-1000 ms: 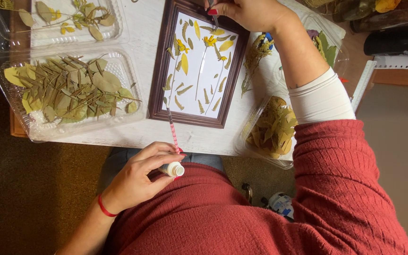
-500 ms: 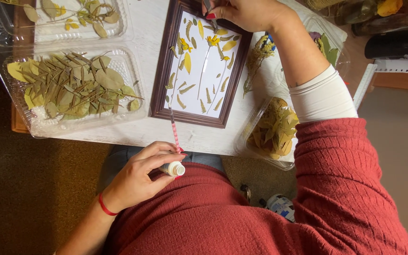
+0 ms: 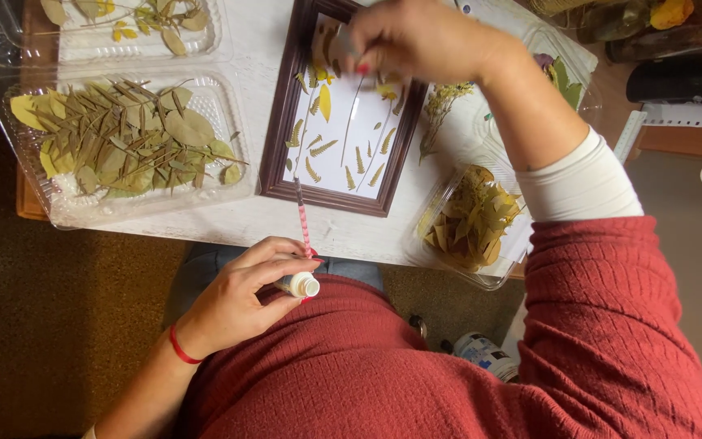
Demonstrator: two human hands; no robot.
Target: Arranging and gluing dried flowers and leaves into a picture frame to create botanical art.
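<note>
1. I am pressing a small pressed leaf (image 3: 349,50) onto the white backing at the top of the dark wooden frame (image 3: 279,130), my right hand (image 3: 416,36) pinching it narrowly; light fingertip pressure suits such brittle leaves.
2. My left hand (image 3: 241,297) is gripping a small glue bottle (image 3: 299,284) and a pink-striped stick (image 3: 303,219) near the table edge (image 3: 229,232).
3. Clear trays of dried leaves (image 3: 123,142) are flanking the frame.

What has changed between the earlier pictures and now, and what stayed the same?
The right hand has shifted a little to the left over the top of the dark picture frame, above the pressed leaves; it is blurred, so its grip is unclear. The left hand still holds the small glue bottle and the thin pink stick near the lap. The clear leaf trays stayed in place.
</note>
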